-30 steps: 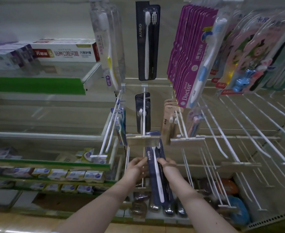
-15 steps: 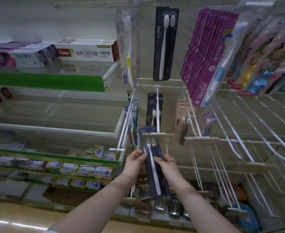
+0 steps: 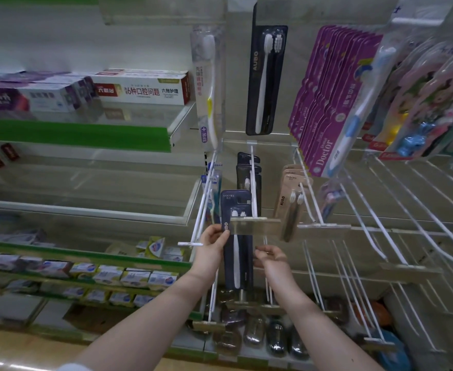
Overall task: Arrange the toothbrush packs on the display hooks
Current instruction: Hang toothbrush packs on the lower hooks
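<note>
Shop rack (image 3: 257, 226): toothbrush pack (image 3: 236, 263) pinched by L hand (image 3: 212, 245), R hand (image 3: 272, 261) beside.

Two bare forearms reaching up from 7 and 5 o'clock and converging, left hand (image 3: 214, 241) raised higher, thumb and fingers pinching the left edge of a navy toothbrush pack (image 3: 242, 263), right hand (image 3: 271, 259) at its 3 o'clock side, fingers curled, contact unclear

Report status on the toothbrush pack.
Left hand pinches dark blue toothbrush pack. Right hand at its right edge, grip unclear. Price-tag plate crosses pack's upper part.
</note>
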Demonstrator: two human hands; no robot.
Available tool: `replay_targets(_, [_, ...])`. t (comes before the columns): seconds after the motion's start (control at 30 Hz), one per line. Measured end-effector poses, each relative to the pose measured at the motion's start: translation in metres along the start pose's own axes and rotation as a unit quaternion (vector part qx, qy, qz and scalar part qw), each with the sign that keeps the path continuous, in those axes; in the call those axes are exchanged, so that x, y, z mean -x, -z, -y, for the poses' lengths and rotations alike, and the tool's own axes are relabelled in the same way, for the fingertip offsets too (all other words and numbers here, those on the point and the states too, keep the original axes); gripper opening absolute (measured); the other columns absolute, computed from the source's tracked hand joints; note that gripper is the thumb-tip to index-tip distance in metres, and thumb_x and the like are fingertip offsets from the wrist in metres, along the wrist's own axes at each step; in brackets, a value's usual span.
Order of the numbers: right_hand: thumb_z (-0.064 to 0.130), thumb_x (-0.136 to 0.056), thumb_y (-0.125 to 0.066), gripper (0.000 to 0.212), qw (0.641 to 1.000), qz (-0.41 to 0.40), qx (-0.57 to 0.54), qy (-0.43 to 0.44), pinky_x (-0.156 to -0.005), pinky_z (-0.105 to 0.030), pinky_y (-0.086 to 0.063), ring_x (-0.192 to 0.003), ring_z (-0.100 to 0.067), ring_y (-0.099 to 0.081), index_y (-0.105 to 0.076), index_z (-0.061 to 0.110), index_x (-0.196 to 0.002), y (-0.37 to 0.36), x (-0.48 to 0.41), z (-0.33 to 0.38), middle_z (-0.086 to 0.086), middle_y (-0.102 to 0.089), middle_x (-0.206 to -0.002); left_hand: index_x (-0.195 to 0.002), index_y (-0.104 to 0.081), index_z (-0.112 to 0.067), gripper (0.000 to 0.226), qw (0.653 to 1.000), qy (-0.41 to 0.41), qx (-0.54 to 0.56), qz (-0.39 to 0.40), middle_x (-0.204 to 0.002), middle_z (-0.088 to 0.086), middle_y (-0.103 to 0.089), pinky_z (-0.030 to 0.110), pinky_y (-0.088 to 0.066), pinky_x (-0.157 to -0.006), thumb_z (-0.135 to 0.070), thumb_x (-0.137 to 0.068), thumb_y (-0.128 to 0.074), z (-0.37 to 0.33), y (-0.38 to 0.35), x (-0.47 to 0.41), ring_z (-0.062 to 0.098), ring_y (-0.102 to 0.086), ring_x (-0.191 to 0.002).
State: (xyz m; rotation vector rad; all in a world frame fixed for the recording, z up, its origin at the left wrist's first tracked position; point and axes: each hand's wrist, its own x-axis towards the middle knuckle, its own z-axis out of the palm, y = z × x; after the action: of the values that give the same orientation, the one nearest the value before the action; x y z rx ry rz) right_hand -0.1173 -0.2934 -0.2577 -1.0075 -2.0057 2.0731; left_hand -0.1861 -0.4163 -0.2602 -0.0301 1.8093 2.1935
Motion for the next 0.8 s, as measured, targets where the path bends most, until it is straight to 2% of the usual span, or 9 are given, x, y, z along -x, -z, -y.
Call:
replay_targets(0.1, [0.008, -0.094, -0.052, 0.019, 1.000, -0.009, -0.021, -0.007, -0.074, -0.028, -0.047, -0.096, -0.029, -0.062, -0.054, 0.001, -0.111, 0.004, 0.000, 0.003, -0.018, -0.063, -0.106, -0.112, -0.055, -0.002, 0.024, 1.000, -0.016, -0.019, -0.006, -0.113, 0.021, -0.063, 0.046, -0.048, -0.095, -0.013, -0.091, -0.060, 0.001, -0.001, -0.001, 0.032, -0.061, -0.105])
replay_targets(0.23, [0.009, -0.093, -0.051, 0.009, 0.999, -0.024, 0.000, -0.024, -0.087, -0.037, -0.049, -0.086, -0.020, -0.059, -0.055, 0.011, -0.101, 0.010, -0.007, 0.002, -0.013, -0.064, -0.107, -0.115, -0.055, -0.005, 0.026, 0.999, -0.034, -0.027, -0.004, -0.115, 0.015, -0.063, 0.046, -0.044, -0.102, -0.015, -0.091, -0.060, 0.000, -0.001, -0.001, 0.028, -0.059, -0.112])
replay_targets(0.3, [0.007, -0.094, -0.050, 0.012, 0.999, -0.033, 0.004, -0.033, -0.075, -0.032, -0.049, -0.085, -0.021, -0.059, -0.056, 0.010, -0.103, 0.012, -0.012, 0.001, -0.011, -0.064, -0.101, -0.114, -0.057, -0.006, 0.023, 0.998, -0.047, -0.041, 0.003, -0.114, 0.012, -0.064, 0.039, -0.045, -0.101, -0.014, -0.092, -0.058, -0.001, -0.003, -0.001, 0.024, -0.059, -0.112])
replay_targets(0.4, [0.006, -0.094, -0.049, 0.016, 0.999, -0.037, 0.001, -0.039, -0.065, -0.025, -0.045, -0.079, -0.020, -0.058, -0.057, 0.005, -0.108, 0.014, -0.017, 0.001, -0.002, -0.060, -0.083, -0.106, -0.061, -0.017, 0.015, 0.995, -0.067, -0.067, 0.015, -0.110, 0.005, -0.066, 0.033, -0.047, -0.095, -0.013, -0.092, -0.057, -0.002, -0.006, -0.003, 0.017, -0.061, -0.108])
replay_targets(0.53, [0.006, -0.093, -0.050, 0.014, 0.999, -0.034, 0.000, -0.037, -0.065, -0.024, -0.045, -0.071, -0.015, -0.057, -0.057, 0.006, -0.105, 0.019, -0.019, -0.001, -0.001, -0.060, -0.082, -0.090, -0.060, -0.024, 0.014, 0.990, -0.095, -0.099, 0.015, -0.092, -0.001, -0.068, 0.020, -0.051, -0.078, -0.010, -0.090, -0.059, -0.006, -0.016, -0.005, 0.012, -0.064, -0.091])
replay_targets(0.7, [0.008, -0.093, -0.052, 0.015, 0.999, -0.031, -0.024, -0.038, -0.071, -0.027, -0.048, -0.079, -0.018, -0.058, -0.058, 0.007, -0.107, 0.023, -0.025, 0.000, -0.003, -0.061, -0.086, -0.084, -0.053, -0.023, 0.020, 0.994, -0.060, -0.087, -0.021, -0.084, -0.006, -0.059, 0.013, -0.044, -0.059, -0.005, -0.090, -0.059, -0.013, -0.037, -0.015, 0.009, -0.057, -0.078])
replay_targets(0.8, [0.009, -0.092, -0.054, 0.006, 0.999, -0.025, -0.014, -0.032, -0.084, -0.037, -0.051, -0.087, -0.021, -0.061, -0.059, 0.013, -0.094, 0.024, -0.024, 0.006, -0.008, -0.065, -0.096, -0.086, -0.051, -0.026, 0.019, 0.994, -0.058, -0.090, -0.032, -0.085, -0.006, -0.056, 0.017, -0.040, -0.061, -0.008, -0.095, -0.051, -0.009, -0.045, -0.022, 0.007, -0.054, -0.077])
